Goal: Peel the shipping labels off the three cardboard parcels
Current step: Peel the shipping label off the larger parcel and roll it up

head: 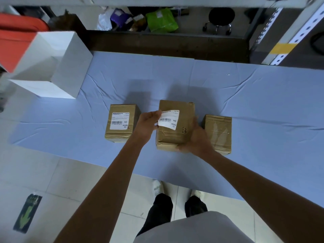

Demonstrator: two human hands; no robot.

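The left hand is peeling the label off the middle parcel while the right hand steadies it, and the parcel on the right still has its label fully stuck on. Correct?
Not quite. In the head view the right parcel shows no label, only tape; the left parcel has its label fully stuck on. The left hand does peel the label off the middle parcel while the right hand steadies it.

A wrinkled pale blue cloth [210,88] covers the desk. At its far left corner stands a white box [57,67], tilted and open, with an orange panel [14,42] just beside it. Beyond the desk, a green bag [161,20] lies among other packets on the floor, near a black wheeled stool [221,17]. A green arrow sticker [28,213] marks the pale floor tiles.
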